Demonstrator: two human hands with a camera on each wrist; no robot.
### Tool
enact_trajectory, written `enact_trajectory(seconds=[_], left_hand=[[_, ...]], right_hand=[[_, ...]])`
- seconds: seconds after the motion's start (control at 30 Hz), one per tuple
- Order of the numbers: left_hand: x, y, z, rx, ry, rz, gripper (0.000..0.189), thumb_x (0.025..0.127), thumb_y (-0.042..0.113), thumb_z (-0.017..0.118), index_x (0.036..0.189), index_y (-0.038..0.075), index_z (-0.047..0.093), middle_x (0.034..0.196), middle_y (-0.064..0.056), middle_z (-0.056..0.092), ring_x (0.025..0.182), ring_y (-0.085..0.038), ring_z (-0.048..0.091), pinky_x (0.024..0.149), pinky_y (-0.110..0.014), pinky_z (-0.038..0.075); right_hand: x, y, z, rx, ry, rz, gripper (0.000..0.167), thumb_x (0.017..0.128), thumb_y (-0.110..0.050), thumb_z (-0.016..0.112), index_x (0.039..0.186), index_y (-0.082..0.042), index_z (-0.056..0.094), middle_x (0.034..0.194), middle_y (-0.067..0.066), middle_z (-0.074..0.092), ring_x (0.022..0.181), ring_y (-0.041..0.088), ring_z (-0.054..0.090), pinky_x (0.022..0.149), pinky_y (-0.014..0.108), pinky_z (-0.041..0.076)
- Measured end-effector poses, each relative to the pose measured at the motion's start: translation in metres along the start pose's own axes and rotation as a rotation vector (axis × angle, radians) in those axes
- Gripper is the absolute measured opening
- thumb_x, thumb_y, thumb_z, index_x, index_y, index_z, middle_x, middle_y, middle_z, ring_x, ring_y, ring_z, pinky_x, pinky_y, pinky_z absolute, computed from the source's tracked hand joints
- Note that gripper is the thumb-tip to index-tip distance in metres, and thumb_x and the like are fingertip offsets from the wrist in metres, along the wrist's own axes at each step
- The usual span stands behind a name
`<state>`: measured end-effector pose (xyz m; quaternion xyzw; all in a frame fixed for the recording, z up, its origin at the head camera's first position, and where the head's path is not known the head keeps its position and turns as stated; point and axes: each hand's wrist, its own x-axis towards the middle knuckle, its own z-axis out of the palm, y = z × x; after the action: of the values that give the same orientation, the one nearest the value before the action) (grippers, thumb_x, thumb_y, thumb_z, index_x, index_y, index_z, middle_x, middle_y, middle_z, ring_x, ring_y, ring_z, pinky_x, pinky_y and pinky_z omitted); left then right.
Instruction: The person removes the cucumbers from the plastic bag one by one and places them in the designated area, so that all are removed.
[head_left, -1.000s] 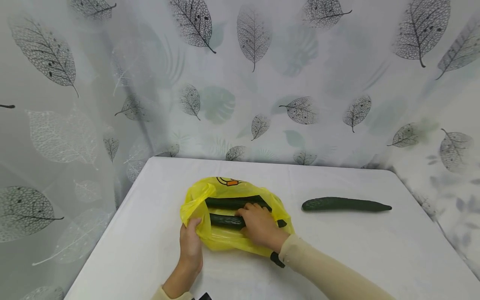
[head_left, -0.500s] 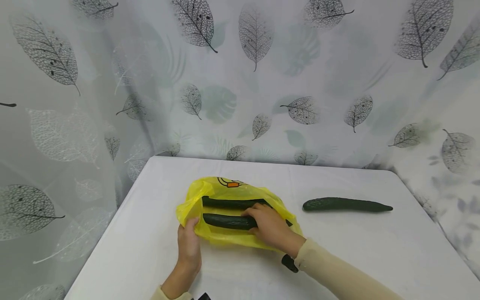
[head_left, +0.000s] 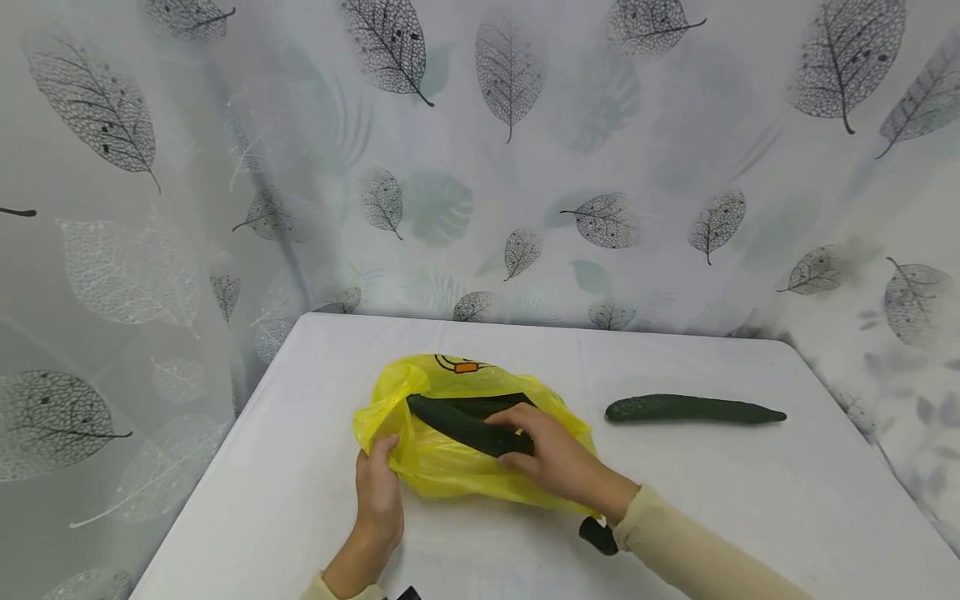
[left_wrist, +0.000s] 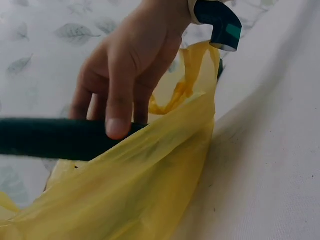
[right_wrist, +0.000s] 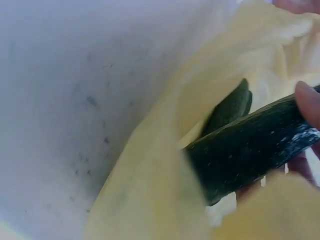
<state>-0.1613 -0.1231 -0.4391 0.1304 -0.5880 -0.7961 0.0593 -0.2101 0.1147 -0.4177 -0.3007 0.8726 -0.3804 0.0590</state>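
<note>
My right hand (head_left: pixel 558 454) grips a dark green cucumber (head_left: pixel 465 425) near its right end, at the mouth of a yellow plastic bag (head_left: pixel 442 483). The cucumber slants across the opening, its left end near the bag's left rim. Behind it, partly covered, another dark cucumber (head_left: pixel 487 405) lies inside the bag. My left hand (head_left: pixel 380 492) pinches the bag's left edge, thumb on top. In the left wrist view, the right hand's fingers curl over the cucumber (left_wrist: pixel 60 137). The right wrist view shows the cut-looking blunt end of the held cucumber (right_wrist: pixel 250 145) and green tips behind it.
A single cucumber (head_left: pixel 690 408) lies on the white table (head_left: pixel 712 483) to the right of the bag. Leaf-printed curtains (head_left: pixel 525 167) hang behind the table and at its sides. A dark device (head_left: pixel 597 535) sits at the right wrist.
My right hand has lifted the gripped cucumber and turned it within the bag's mouth, shifting slightly right. The left hand keeps its hold on the bag's edge, and the bag's opening has shifted slightly.
</note>
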Motion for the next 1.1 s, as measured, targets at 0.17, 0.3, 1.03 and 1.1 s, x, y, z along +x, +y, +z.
enact_trajectory(seconds=[0.17,0.3,1.03,1.1], left_hand=[[-0.001,0.0,0.001,-0.001,0.002,0.007,0.056,0.101,0.015,0.03,0.153,-0.004,0.018,0.156,-0.014,0.026,0.145,-0.025,0.022,0.121,-0.044,0.014],[-0.002,0.0,0.001,-0.008,0.002,0.015,0.055,0.101,0.015,0.031,0.152,-0.005,0.02,0.155,-0.015,0.028,0.144,-0.026,0.023,0.121,-0.045,0.014],[-0.003,-0.002,0.001,-0.016,0.012,0.021,0.056,0.101,0.014,0.032,0.153,-0.004,0.02,0.156,-0.015,0.027,0.144,-0.025,0.023,0.12,-0.045,0.014],[-0.002,-0.001,0.001,-0.011,0.012,0.015,0.056,0.101,0.014,0.032,0.153,-0.004,0.019,0.156,-0.015,0.026,0.144,-0.026,0.022,0.121,-0.045,0.014]], right_hand=[[-0.002,-0.004,-0.01,0.285,0.004,0.04,0.049,0.09,-0.019,0.078,0.136,-0.011,0.061,0.131,0.003,0.062,0.117,0.026,0.06,0.098,0.042,0.051],[-0.003,-0.003,-0.016,0.502,0.025,0.042,0.047,0.09,-0.014,0.077,0.135,-0.008,0.062,0.129,0.011,0.063,0.117,0.036,0.061,0.096,0.042,0.052],[-0.015,-0.014,-0.058,1.419,0.193,-0.021,0.038,0.105,0.002,0.046,0.136,-0.015,0.058,0.127,0.005,0.058,0.131,0.025,0.051,0.109,0.047,0.041],[-0.017,-0.014,-0.063,1.469,0.203,-0.033,0.037,0.106,0.0,0.045,0.136,-0.015,0.059,0.128,0.005,0.059,0.131,0.025,0.051,0.109,0.047,0.041]])
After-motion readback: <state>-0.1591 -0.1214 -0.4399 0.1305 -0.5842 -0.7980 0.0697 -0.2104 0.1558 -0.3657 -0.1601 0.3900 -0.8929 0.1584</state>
